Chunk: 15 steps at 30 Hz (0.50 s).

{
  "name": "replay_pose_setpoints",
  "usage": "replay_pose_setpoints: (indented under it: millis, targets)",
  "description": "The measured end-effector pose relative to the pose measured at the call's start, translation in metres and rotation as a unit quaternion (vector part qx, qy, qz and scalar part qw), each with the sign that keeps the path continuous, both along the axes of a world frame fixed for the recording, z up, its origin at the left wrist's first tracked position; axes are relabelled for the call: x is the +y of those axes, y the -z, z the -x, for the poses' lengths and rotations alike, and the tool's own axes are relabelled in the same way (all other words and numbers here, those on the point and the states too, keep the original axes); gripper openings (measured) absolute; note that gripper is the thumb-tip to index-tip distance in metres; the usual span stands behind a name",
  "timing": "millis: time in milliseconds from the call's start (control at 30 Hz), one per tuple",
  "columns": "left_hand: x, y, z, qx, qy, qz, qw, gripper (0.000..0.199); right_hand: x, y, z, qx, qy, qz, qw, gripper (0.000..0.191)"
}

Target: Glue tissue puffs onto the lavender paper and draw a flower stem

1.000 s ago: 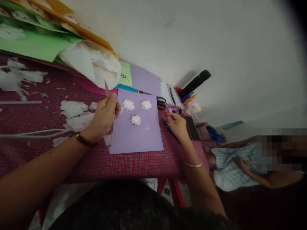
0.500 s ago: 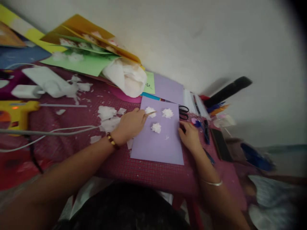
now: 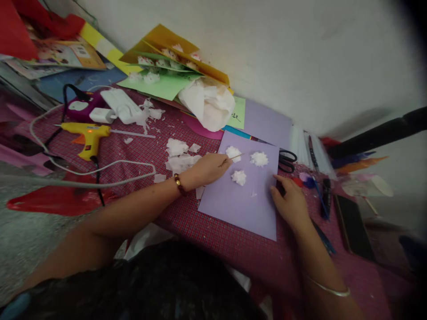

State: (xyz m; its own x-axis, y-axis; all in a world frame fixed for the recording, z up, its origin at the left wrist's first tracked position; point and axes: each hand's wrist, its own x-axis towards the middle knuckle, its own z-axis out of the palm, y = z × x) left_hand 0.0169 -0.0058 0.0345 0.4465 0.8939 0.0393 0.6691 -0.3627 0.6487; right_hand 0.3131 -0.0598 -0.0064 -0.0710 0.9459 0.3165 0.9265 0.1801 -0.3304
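Observation:
My left hand (image 3: 213, 170) is closed on a thin wooden stick (image 3: 236, 157), which points right across the edge of a white crumpled-paper puff (image 3: 232, 152). Under it lies a light purple sheet of paper (image 3: 227, 204). Two more white puffs sit on the sheet, one to the right (image 3: 259, 158) and one below (image 3: 239, 178). A tiny white scrap (image 3: 254, 194) lies on its lower right part. My right hand (image 3: 289, 198) rests at the sheet's right edge, thumb and forefinger apart, gripping nothing that I can see.
Torn white tissue pieces (image 3: 180, 155) lie left of the sheet. Further left are a yellow glue gun (image 3: 87, 135) with its cable and a white charger (image 3: 122, 105). Black-handled scissors (image 3: 287, 161) and a dark phone-like slab (image 3: 354, 226) are on the right. Folded coloured cards (image 3: 173, 84) stand behind.
My view has swung left, so everything appears farther right and more of the left side shows. Both hands keep about the same places on the purple sheet, the left still holding the stick.

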Motion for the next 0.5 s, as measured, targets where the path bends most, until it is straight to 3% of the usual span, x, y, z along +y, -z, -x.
replay_pose_setpoints:
  millis: [67,133,233,333,500]
  targets:
    - [0.001,-0.002,0.001,-0.014,0.002,0.014,1.0,0.035,-0.001,-0.001,0.002,0.024,0.002,0.003,1.0,0.039]
    - [0.002,-0.004,0.003,-0.024,0.001,0.025,0.999,0.034,-0.002,-0.002,0.006,0.111,0.014,0.007,0.994,0.039]
    - [0.004,-0.006,0.005,-0.03,-0.004,0.035,0.999,0.035,-0.007,-0.008,0.015,0.301,0.057,-0.013,0.952,0.046]
    - [0.004,-0.006,0.006,-0.035,-0.018,0.043,0.998,0.035,-0.012,-0.015,0.022,0.404,0.102,-0.014,0.909,0.05]
    - [0.002,-0.006,0.003,-0.051,-0.031,0.044,0.997,0.033,-0.015,-0.017,0.026,0.442,0.059,0.158,0.881,0.036]
